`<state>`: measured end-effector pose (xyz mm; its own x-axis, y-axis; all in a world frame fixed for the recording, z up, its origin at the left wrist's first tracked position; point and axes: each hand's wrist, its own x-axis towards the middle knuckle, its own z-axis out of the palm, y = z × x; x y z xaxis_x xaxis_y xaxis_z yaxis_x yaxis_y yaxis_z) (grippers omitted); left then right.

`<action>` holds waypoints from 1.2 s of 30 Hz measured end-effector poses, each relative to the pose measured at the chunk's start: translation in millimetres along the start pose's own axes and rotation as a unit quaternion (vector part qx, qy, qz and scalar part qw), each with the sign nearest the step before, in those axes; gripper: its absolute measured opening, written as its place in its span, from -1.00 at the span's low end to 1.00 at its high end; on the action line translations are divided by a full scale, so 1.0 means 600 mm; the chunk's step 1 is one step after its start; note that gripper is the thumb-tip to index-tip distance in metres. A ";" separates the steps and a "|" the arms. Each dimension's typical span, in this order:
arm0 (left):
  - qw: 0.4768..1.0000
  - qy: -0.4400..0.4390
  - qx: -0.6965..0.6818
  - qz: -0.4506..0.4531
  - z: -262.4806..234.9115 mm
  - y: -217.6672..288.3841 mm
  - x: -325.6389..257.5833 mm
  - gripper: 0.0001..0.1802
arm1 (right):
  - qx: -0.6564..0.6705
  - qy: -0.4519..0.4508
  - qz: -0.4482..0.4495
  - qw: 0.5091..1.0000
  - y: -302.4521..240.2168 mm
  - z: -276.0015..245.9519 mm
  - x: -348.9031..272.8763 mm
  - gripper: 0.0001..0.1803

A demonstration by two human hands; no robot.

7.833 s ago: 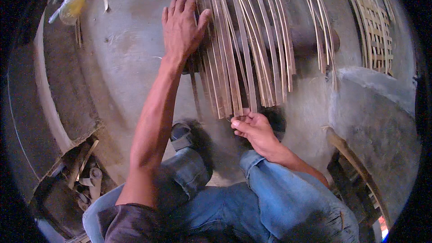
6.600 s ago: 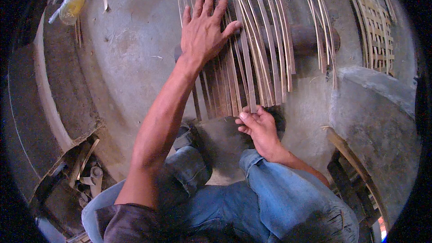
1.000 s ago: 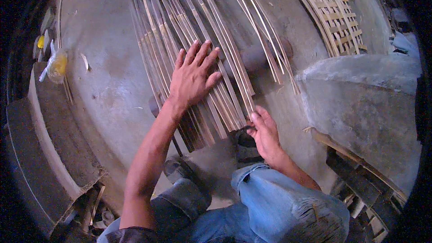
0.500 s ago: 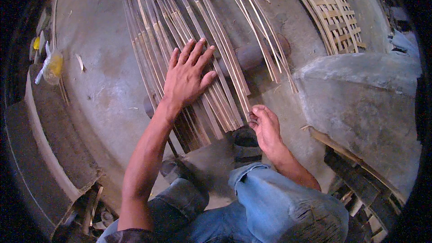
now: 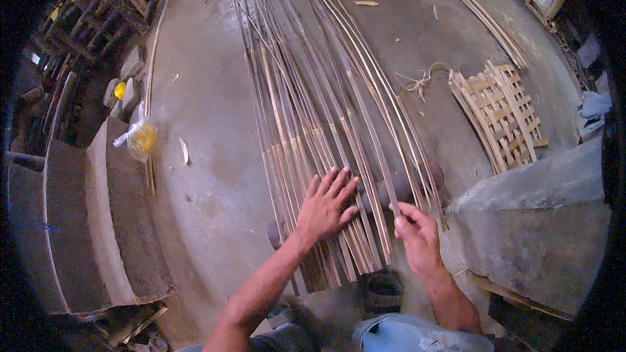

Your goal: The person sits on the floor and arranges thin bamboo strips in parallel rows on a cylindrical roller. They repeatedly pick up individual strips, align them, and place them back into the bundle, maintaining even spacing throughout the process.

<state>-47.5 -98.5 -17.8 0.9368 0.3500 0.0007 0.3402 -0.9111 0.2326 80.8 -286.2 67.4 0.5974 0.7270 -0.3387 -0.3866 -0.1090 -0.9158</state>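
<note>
Long, thin bamboo strips (image 5: 303, 127) lie side by side, running away from me across the floor. My left hand (image 5: 321, 212) rests flat on them near their close ends, fingers spread and palm down. To its right, my right hand (image 5: 420, 240) pinches the near end of one bamboo strip (image 5: 373, 150) between thumb and fingers. A few separate strips (image 5: 403, 120) lie just right of the held one. Beneath the strips, close to both hands, a dark rounded log-like piece (image 5: 403, 189) lies crosswise.
A woven bamboo panel (image 5: 505, 114) lies on the right, beyond a raised concrete block (image 5: 531, 215). More strips (image 5: 479, 10) lie at the far right. On the left are concrete steps (image 5: 120, 215) and a clear plastic bag with yellow contents (image 5: 143, 140).
The view has shifted to show more of the far floor. My right hand now pinches a strip farther right and lifts it slightly apart. My left hand stays flat on the strips.
</note>
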 end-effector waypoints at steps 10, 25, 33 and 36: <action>1.000 0.006 0.004 0.010 -0.003 0.002 -0.002 -0.31 | -0.064 -0.098 -0.036 0.992 0.057 -0.014 -0.123 -0.57; 0.998 0.054 0.015 -0.005 0.016 -0.001 0.001 -0.22 | 0.004 0.062 0.148 0.987 0.128 -0.027 -0.143 -0.72; 0.995 0.080 -0.031 -0.052 0.026 -0.022 -0.009 -0.28 | 0.221 -0.016 0.279 0.935 0.149 -0.043 -0.145 -0.83; 0.994 0.088 -0.053 -0.027 0.024 -0.029 -0.008 -0.35 | 0.245 -0.010 0.320 0.915 0.157 -0.039 -0.145 -0.85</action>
<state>-56.5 -87.5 -35.9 0.8856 0.4382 0.1536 0.3699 -0.8657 0.3372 9.0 -375.5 5.4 0.1273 0.6338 -0.7630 -0.9239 -0.2040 -0.3237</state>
